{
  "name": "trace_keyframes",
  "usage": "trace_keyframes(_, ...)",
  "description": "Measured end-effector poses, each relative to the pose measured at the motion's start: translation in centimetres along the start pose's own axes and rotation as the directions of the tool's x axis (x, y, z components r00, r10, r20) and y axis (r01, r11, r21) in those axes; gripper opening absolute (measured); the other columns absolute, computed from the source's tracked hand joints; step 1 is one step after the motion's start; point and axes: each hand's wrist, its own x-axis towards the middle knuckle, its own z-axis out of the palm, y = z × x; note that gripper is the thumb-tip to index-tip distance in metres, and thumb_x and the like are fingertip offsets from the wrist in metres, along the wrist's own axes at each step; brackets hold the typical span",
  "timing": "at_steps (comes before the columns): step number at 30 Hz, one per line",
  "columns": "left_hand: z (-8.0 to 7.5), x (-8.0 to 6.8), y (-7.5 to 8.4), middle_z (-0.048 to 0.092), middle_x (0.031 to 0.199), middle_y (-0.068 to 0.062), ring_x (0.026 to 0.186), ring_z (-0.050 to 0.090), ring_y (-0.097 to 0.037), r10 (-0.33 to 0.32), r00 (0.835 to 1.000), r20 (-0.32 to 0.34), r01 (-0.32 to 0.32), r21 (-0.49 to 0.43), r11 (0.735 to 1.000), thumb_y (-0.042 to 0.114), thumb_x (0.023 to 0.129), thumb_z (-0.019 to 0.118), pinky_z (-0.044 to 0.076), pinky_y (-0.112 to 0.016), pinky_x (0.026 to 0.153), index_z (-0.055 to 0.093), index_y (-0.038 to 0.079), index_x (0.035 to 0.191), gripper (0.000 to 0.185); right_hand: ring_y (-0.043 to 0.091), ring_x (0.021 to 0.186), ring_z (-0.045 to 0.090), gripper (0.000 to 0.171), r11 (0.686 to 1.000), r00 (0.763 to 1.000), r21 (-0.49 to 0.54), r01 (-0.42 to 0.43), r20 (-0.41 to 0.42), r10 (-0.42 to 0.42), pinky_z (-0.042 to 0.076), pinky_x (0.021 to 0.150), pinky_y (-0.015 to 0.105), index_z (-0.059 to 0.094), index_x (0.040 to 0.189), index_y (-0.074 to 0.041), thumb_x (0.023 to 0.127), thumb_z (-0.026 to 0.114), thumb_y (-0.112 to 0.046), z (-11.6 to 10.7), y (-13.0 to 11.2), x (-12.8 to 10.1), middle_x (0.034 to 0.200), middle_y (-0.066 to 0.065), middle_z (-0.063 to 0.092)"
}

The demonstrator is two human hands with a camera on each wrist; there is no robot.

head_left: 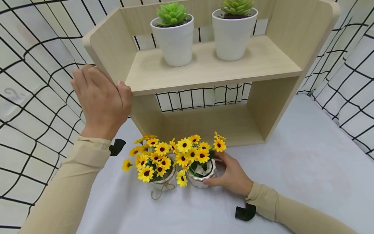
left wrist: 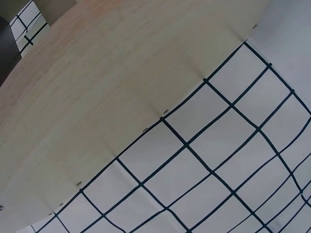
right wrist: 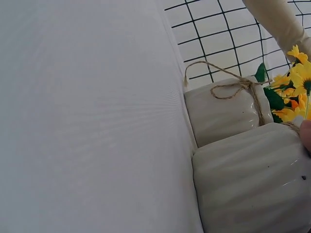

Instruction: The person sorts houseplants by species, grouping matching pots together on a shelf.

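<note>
A two-tier wooden shelf (head_left: pixel 204 74) stands upright against the wire grid. My left hand (head_left: pixel 102 100) holds its left side panel, thumb at the front edge and the other fingers on the outer face. In the left wrist view a pale wooden panel (left wrist: pixel 121 87) fills much of the picture, and that hand is not seen. In front of the shelf my right hand (head_left: pixel 233 175) grips a white ribbed flowerpot (head_left: pixel 200 183) of yellow artificial sunflowers by its right side. Beside it on the left stands a similar sunflower pot (head_left: pixel 163 185) with a twine bow.
Two white pots with artificial succulents, one on the left (head_left: pixel 176 42) and one on the right (head_left: pixel 233 35), stand on the upper shelf board. Black wire grid (head_left: pixel 36 139) encloses the left, back and right. A white cloth (head_left: pixel 315 175) covers the surface below.
</note>
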Motion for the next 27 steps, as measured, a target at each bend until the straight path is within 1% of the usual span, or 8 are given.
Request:
trace_keyframes(3,-0.10,0.16,0.01,0.044,0.111,-0.034,0.102,0.032,-0.045,0.002,1.000,-0.013,-0.002,-0.003,1.000,0.033,0.093,0.029,0.020,-0.054,0.089,0.041,-0.011,0.119,0.052,0.029,0.129,0.062,0.087,1.000,1.000,0.003,0.017,-0.012,-0.017,0.053,0.107,0.034,0.055,0.143,-0.005,0.069,0.094,-0.029,-0.02,-0.21,-0.04,0.141,0.010,0.063)
trace_keyframes(6,-0.23,0.26,-0.01,0.045,0.111,-0.034,0.101,0.032,-0.045,-0.005,1.000,-0.016,0.005,-0.005,1.000,0.033,0.092,0.029,0.020,-0.054,0.088,0.041,-0.011,0.118,0.052,0.030,0.129,0.062,0.083,0.999,0.999,0.025,0.040,-0.023,-0.040,0.053,0.107,0.032,0.057,0.141,-0.005,0.069,0.095,-0.025,0.00,-0.40,-0.02,0.140,0.011,0.064)
trace_keyframes(10,-0.60,0.18,-0.08,0.044,0.111,-0.034,0.101,0.032,-0.045,-0.011,1.000,0.015,0.011,0.009,1.000,0.033,0.094,0.029,0.020,-0.054,0.089,0.041,-0.012,0.119,0.053,0.032,0.128,0.062,0.080,0.996,0.997,0.060,0.066,-0.031,-0.064,0.054,0.106,0.030,0.059,0.138,-0.004,0.069,0.094,-0.021,0.11,-0.56,0.01,0.139,0.013,0.064)
trace_keyframes(13,-0.84,0.17,-0.14,0.043,0.111,-0.034,0.101,0.032,-0.045,-0.014,0.999,0.032,0.014,0.019,1.000,0.034,0.095,0.028,0.020,-0.054,0.089,0.040,-0.012,0.120,0.054,0.036,0.129,0.061,0.081,0.995,0.998,0.076,0.066,-0.024,-0.064,0.054,0.107,0.034,0.057,0.139,-0.001,0.069,0.094,-0.020,0.13,-0.49,0.09,0.139,0.016,0.062)
trace_keyframes(16,-0.92,0.21,-0.17,0.043,0.111,-0.033,0.101,0.032,-0.045,-0.011,1.000,0.028,0.011,0.014,1.000,0.033,0.095,0.029,0.021,-0.054,0.089,0.040,-0.012,0.120,0.053,0.038,0.131,0.059,0.083,0.994,0.999,0.097,0.050,-0.010,-0.050,0.052,0.109,0.040,0.054,0.141,0.002,0.070,0.093,-0.020,0.08,-0.44,0.16,0.141,0.019,0.060)
trace_keyframes(19,-0.96,0.30,-0.13,0.043,0.111,-0.033,0.102,0.033,-0.045,-0.004,1.000,0.030,0.003,0.006,1.000,0.033,0.096,0.029,0.021,-0.054,0.090,0.041,-0.012,0.120,0.052,0.038,0.133,0.057,0.085,0.994,1.000,0.105,0.024,-0.001,-0.024,0.050,0.111,0.043,0.051,0.143,0.002,0.071,0.092,-0.020,-0.02,-0.43,0.15,0.143,0.019,0.058)
trace_keyframes(23,-0.96,0.34,-0.03,0.043,0.112,-0.033,0.103,0.033,-0.045,0.006,0.999,0.047,-0.006,0.003,1.000,0.032,0.096,0.030,0.023,-0.054,0.090,0.041,-0.012,0.119,0.051,0.038,0.134,0.056,0.086,0.994,1.000,0.114,-0.001,0.002,0.001,0.049,0.112,0.043,0.050,0.143,0.002,0.072,0.091,-0.019,-0.08,-0.45,0.08,0.144,0.019,0.058)
trace_keyframes(27,-0.90,0.21,0.04,0.043,0.111,-0.032,0.103,0.033,-0.045,0.009,0.998,0.063,-0.009,0.003,1.000,0.033,0.097,0.030,0.023,-0.054,0.090,0.041,-0.012,0.118,0.050,0.039,0.135,0.055,0.088,0.991,1.000,0.133,-0.017,0.002,0.017,0.048,0.113,0.043,0.047,0.144,0.005,0.071,0.091,-0.018,-0.19,-0.58,0.00,0.145,0.021,0.056)
